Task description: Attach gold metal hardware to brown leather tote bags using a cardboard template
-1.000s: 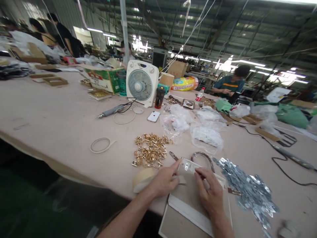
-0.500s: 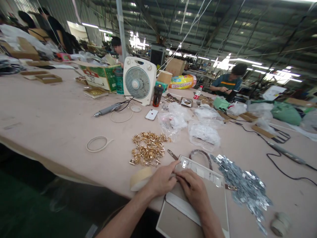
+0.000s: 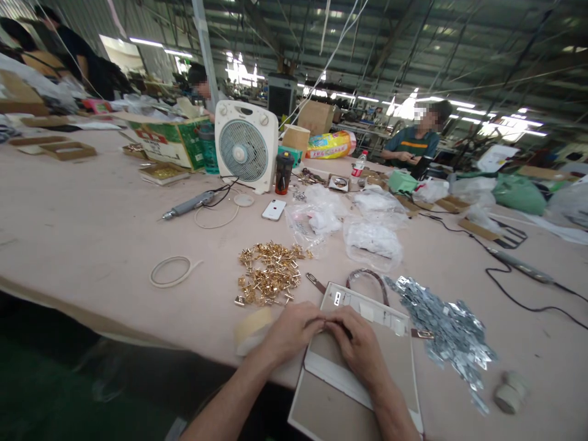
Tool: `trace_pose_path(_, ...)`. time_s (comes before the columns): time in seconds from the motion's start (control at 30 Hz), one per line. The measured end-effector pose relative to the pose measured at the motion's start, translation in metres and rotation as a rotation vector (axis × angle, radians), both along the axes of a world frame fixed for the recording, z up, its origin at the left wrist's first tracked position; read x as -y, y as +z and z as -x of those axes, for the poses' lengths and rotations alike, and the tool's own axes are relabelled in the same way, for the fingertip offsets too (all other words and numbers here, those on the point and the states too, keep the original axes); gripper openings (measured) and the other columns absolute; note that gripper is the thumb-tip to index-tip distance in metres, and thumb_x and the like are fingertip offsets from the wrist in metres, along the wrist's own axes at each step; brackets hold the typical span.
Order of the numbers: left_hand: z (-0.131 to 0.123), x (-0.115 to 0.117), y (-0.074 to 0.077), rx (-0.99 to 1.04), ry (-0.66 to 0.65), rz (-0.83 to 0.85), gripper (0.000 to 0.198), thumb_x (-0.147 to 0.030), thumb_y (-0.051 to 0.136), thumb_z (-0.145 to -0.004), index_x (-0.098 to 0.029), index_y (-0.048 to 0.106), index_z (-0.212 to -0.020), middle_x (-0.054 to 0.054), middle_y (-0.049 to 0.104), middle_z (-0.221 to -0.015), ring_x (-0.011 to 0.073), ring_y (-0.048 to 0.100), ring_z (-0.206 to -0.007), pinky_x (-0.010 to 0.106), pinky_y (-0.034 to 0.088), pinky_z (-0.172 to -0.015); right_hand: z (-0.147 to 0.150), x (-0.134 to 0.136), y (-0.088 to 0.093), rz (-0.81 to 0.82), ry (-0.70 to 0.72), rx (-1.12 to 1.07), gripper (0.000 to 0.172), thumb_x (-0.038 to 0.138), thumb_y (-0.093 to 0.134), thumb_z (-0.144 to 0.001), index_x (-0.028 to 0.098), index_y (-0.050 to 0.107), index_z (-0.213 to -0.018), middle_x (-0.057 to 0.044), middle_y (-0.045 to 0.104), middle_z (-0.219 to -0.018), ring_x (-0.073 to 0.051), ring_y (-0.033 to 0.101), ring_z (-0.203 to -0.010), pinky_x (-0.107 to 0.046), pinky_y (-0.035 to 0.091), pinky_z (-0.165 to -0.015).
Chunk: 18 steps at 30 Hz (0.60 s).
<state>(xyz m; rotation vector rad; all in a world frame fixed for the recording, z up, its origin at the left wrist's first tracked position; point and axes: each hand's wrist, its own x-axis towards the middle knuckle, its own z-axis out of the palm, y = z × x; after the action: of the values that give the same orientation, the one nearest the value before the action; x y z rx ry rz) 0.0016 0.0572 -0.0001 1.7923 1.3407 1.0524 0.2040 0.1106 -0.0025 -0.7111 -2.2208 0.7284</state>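
A handbag (image 3: 367,361) with beige panels and white edges lies open at the table's front edge. A brown curved handle (image 3: 370,273) and brown straps with metal fittings stick out from it. Over its left edge, my left hand (image 3: 293,329) is closed, thumb and fingertips pinched together. My right hand (image 3: 354,340) lies across the panel, also closed, its fingertips meeting those of the left. Whatever sits between the fingertips is too small and covered to make out. A small slotted metal plate (image 3: 337,298) rests on the panel just beyond my fingers.
Gold-coloured fittings (image 3: 271,269) are heaped beyond my left hand, beside a tape roll (image 3: 252,331). Thin silver plates (image 3: 445,324) lie piled right of the bag. Farther off are a phone (image 3: 274,209), an electric screwdriver (image 3: 188,205), a fan (image 3: 245,147) and a seated co-worker (image 3: 413,144).
My left index finger, stretched toward the metal plate before, has drawn back to a pinch. Both hands' fingertips now meet over the bag's left edge. The whole view has shifted slightly.
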Motion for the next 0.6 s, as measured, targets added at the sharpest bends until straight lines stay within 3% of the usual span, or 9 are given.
trace_pose_path(0.27, -0.003, 0.000, 0.000, 0.215, -0.015, 0.185, 0.022, -0.026, 0.059, -0.094, -0.017, 0.076, -0.083, -0.002, 0.066, -0.073, 0.0135, 0.063, -0.069, 0.024, 0.043, -0.067, 0.000, 0.001, 0.002, 0.011, 0.009, -0.033, 0.012, 0.022, 0.056, -0.105, 0.026, 0.067, -0.101, -0.005, 0.068, -0.097, -0.022, 0.065, -0.094, -0.035, 0.053, -0.082)
trace_pose_path(0.5, -0.004, -0.008, -0.002, 0.511, 0.021, 0.362, 0.025, -0.037, 0.065, -0.089, -0.014, 0.073, -0.082, -0.001, 0.062, -0.065, 0.0122, 0.056, -0.059, 0.023, 0.042, -0.058, 0.004, 0.006, 0.001, -0.193, 0.003, -0.082, 0.014, 0.016, 0.056, -0.103, 0.025, 0.067, -0.104, -0.006, 0.069, -0.101, -0.023, 0.065, -0.097, -0.038, 0.054, -0.086)
trace_pose_path(0.6, -0.003, -0.010, -0.001, 0.525, 0.057, 0.358, 0.027, -0.041, 0.065, -0.090, -0.014, 0.071, -0.086, -0.001, 0.063, -0.067, 0.0128, 0.057, -0.058, 0.024, 0.043, -0.059, 0.002, 0.009, 0.000, -0.144, 0.024, -0.167, 0.015, 0.016, 0.056, -0.103, 0.026, 0.067, -0.105, -0.006, 0.070, -0.099, -0.022, 0.067, -0.096, -0.036, 0.055, -0.086)
